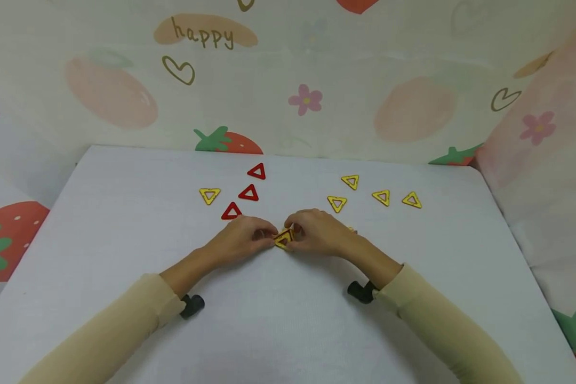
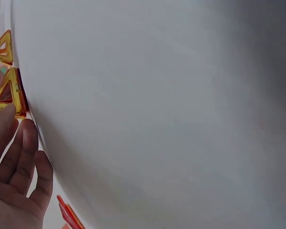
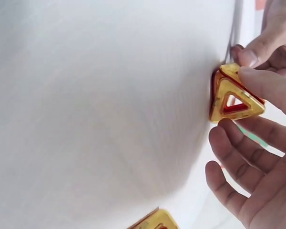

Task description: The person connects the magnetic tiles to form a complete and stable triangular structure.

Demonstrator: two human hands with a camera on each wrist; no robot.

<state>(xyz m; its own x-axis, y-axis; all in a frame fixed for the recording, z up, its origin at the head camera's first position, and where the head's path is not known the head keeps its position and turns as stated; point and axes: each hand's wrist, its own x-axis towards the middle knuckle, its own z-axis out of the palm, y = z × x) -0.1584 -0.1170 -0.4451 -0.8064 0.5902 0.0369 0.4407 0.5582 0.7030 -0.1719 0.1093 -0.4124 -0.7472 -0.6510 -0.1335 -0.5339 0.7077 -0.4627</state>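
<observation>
Both hands meet at a small pyramid-like piece [image 1: 283, 233] of yellow and dark-red triangular magnetic tiles, near the middle of the white table. My left hand [image 1: 242, 236] pinches its left side; in the left wrist view that hand's [image 2: 19, 179] thumb lies against the yellow face, with fingertips at the lower edge. From the other side my right hand [image 1: 320, 232] grips it between thumb and fingers. The right wrist view shows the yellow front face [image 3: 221, 98], with red edges behind it. How the far side is built stays hidden.
Left of centre lie three red triangles [image 1: 248, 198] and one yellow triangle [image 1: 204, 191]. Several yellow triangles [image 1: 337, 199] are spread behind the right hand. Another yellow piece [image 1: 351, 230] is mostly covered by the right wrist. A printed curtain [image 1: 336, 64] hangs behind the table.
</observation>
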